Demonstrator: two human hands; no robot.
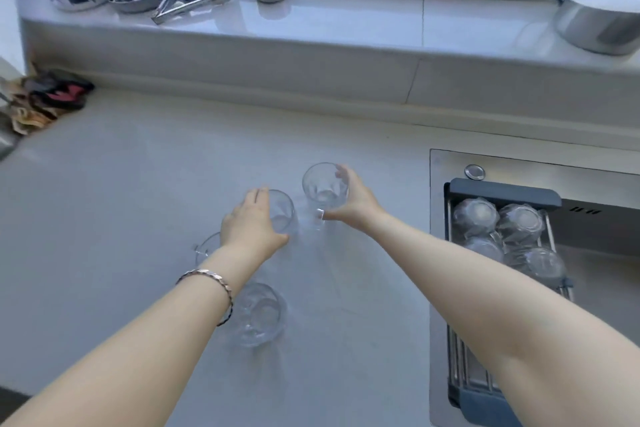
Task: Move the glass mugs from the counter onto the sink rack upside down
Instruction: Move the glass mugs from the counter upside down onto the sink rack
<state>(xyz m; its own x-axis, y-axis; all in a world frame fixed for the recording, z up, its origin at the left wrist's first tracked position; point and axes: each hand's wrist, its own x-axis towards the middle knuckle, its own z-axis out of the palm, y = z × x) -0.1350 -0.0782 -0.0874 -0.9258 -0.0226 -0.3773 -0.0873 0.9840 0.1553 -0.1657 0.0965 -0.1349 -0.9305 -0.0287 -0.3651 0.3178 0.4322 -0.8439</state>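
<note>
Head view: four glass mugs stand upright mid-surface. The left hand wraps its fingers around one mug; the right hand clasps the farther mug. Toward the surface's right edge, the sink rack holds inverted mugs.

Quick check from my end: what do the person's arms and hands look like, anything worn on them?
Both forearms are bare, with no sleeves or gloves in view. The left hand has a metallic link bracelet at the wrist, pinkish-silver with a darker section underneath. The right hand and its wrist show nothing worn; no rings can be made out on either.
</note>
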